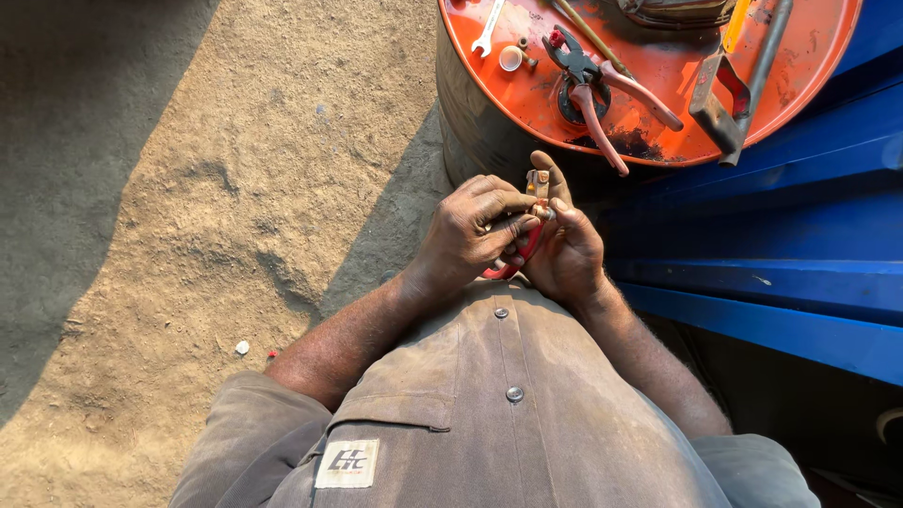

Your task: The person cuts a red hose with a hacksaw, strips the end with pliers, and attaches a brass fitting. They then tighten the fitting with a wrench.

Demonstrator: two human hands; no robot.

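Head cam: that small metal fitting (pixel 538 181) could easily slip and drop into the sandy ground (pixel 188 235), since it's only pinched at chest height in front of the orange drum (pixel 658 75). Left hand (pixel 467 237) fingers pinch it from the side; right hand (pixel 564 246) fingers curl behind, with a red cable (pixel 513 268) looping underneath.

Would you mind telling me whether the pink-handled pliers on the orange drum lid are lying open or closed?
Open: the pliers lie flat on the drum lid with their two pink handles spread apart.
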